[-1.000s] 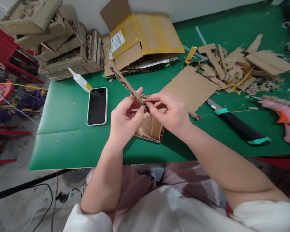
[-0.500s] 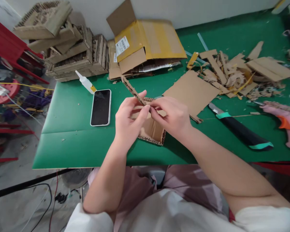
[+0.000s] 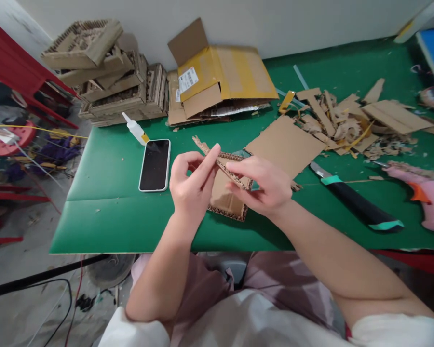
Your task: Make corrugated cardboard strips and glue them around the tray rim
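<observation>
A narrow cardboard strip [image 3: 233, 176] with a torn, corrugated edge slants between my hands, its far end pointing up and left. My left hand [image 3: 195, 180] pinches the strip near its middle between thumb and fingers. At the strip's lower right end, my right hand [image 3: 264, 185] grips it with the thumb above and fingers beneath. Under both hands a small shallow cardboard box [image 3: 226, 210] with corrugated rims lies on the green table [image 3: 112, 226]; my hands hide part of it.
A phone [image 3: 155, 165] and a white glue bottle [image 3: 135, 131] lie left. Rightward are a flat cardboard sheet [image 3: 285, 144], a knife [image 3: 361, 205], a pink glue gun [image 3: 423, 188] and cardboard scraps [image 3: 347, 120]. Behind are a yellow-taped box [image 3: 238, 72] and stacked cardboard trays [image 3: 112, 91].
The strip has tilted down to the right, and more of its length shows between my hands. My right hand has shifted slightly right and down to its lower end. The camera view has shifted slightly.
</observation>
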`<state>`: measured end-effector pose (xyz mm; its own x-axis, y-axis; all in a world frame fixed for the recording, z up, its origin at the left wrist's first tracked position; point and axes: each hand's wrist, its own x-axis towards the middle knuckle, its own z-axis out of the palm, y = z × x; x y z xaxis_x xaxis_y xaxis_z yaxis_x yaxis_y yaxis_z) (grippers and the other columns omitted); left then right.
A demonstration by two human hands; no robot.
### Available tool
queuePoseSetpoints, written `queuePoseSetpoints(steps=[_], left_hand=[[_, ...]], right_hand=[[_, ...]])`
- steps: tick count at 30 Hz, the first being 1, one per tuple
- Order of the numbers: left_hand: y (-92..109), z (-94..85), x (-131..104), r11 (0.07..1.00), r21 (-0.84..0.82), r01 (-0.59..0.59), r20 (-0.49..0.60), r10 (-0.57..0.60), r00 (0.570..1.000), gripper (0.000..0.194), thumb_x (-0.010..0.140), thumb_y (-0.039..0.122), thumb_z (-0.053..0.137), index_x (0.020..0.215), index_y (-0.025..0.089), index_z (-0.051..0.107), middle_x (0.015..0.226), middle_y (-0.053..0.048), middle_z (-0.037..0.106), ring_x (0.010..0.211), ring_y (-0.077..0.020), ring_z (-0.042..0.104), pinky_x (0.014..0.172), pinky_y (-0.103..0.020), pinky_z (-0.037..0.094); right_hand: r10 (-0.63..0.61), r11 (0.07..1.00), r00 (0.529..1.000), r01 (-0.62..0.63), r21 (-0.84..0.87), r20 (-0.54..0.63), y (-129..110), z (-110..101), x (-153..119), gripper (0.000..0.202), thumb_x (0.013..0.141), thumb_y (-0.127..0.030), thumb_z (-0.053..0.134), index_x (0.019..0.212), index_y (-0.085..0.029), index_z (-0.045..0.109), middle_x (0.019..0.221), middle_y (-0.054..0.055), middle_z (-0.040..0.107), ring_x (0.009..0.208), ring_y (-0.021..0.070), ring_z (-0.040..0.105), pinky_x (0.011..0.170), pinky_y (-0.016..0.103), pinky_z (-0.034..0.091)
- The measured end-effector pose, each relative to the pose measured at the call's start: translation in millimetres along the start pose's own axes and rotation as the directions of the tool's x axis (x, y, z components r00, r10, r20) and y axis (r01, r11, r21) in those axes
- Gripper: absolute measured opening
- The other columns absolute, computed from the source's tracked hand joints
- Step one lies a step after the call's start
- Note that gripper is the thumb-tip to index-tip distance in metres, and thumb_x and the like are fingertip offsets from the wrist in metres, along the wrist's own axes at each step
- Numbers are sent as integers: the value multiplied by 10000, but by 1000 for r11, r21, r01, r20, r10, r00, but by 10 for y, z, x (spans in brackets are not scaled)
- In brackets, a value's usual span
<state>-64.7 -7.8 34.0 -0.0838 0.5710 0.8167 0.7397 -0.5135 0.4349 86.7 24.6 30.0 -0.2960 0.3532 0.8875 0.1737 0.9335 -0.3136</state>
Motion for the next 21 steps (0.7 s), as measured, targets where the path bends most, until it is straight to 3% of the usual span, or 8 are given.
queuePoseSetpoints(steps=[2,4,6,8,10,12,16,21], left_hand=[[25,25,-7,994,-69,87,2,-87,996,327,837,161,575,1122,304,646,811,-1,577,728,-113,559,686,-239,491],[53,49,-12,936,-217,277,22,-279,960,349,832,193,596,1169,285,586,857,1,613,768,-115,593,718,-244,508],[73,67,-10,772,-409,486,94,-494,864,320,825,241,619,1135,275,551,856,12,643,762,-107,625,699,-235,523],[81,75,2,526,-550,649,277,-618,736,190,830,327,613,1000,248,577,814,14,667,725,-102,648,661,-225,533],[81,71,19,304,-580,756,488,-613,621,215,816,416,613,917,226,613,820,-4,692,750,-116,669,668,-233,544],[73,62,35,178,-567,804,608,-569,554,274,768,441,661,936,224,645,877,-17,711,825,-135,679,723,-248,553],[16,38,48,104,-580,808,618,-590,520,285,696,376,745,933,246,657,890,20,717,832,-107,680,754,-214,554],[-66,-26,94,90,-566,820,565,-682,465,292,698,393,744,925,243,639,784,43,709,633,-74,671,625,-175,567]], right_hand=[[-23,998,999,22,-56,-31,8,9,-20,369,834,-165,569,1198,-225,563,868,35,698,761,135,644,666,251,544],[-4,994,999,-1,-105,-53,9,8,-29,373,835,-135,550,1192,-240,580,876,39,696,773,142,645,660,261,545],[8,990,997,-17,-136,-72,6,1,-23,377,835,-129,552,1189,-253,592,883,39,697,782,147,646,659,269,544],[4,989,998,-13,-145,-68,2,-5,-10,367,838,-122,546,1176,-251,611,891,44,700,803,150,649,671,271,545],[4,989,999,-10,-146,-39,1,-2,-2,336,853,-137,532,1155,-247,631,894,46,703,824,151,651,687,270,546],[37,987,999,-36,-157,2,6,13,-5,296,873,-172,519,1127,-252,648,889,41,704,842,151,655,703,271,548],[114,974,993,-105,-203,35,38,65,-28,230,872,-231,549,1069,-247,667,857,35,699,823,147,654,708,281,547],[26,992,998,-18,-122,64,65,66,-9,273,857,-288,576,1114,-210,625,901,61,682,840,165,643,722,321,551]])
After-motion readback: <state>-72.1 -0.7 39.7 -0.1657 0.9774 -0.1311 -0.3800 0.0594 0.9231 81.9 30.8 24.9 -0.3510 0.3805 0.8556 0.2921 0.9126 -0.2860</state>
